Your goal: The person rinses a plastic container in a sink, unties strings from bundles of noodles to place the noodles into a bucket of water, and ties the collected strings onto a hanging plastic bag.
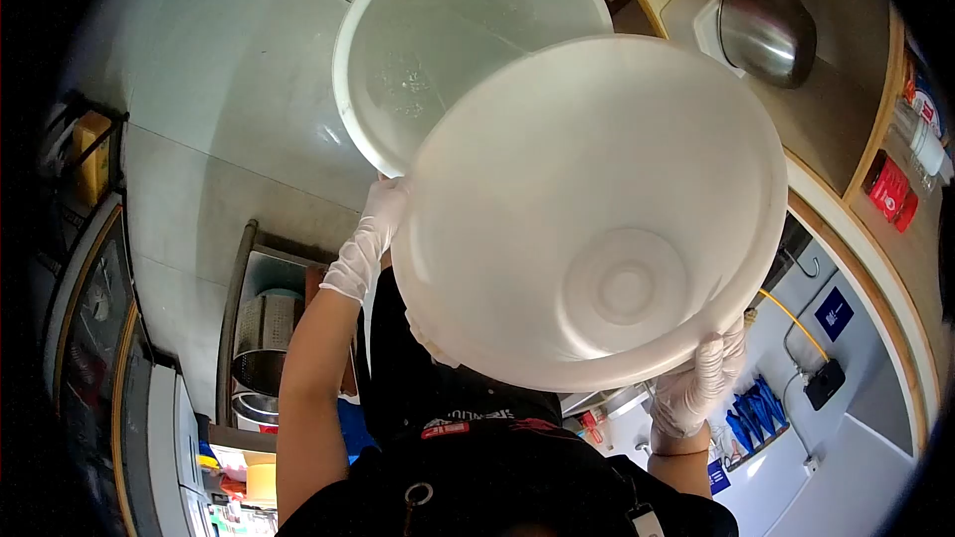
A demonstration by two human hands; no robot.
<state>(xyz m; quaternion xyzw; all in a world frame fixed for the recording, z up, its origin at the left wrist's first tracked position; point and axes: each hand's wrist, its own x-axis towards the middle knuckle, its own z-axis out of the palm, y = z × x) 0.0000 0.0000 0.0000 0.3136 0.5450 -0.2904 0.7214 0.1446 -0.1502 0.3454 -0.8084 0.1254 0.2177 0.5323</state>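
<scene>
A large white plastic tub (517, 179) is tilted so that its inside faces the camera. On its left rim is my left hand (378, 229), in a white glove, its fingers partly behind the tub. My right hand (701, 383), also gloved, grips the lower right rim. Beyond the raised tub stands a second round white tub (383, 50), partly covered by it in the view, with clear water and some bubbles inside.
At the upper right a metal bowl (771, 30) sits on a wooden shelf near a red-labelled jar (892, 191). Perforated metal containers (267, 328) stand in a rack at the lower left. A glass-fronted cabinet (95, 358) is at the far left.
</scene>
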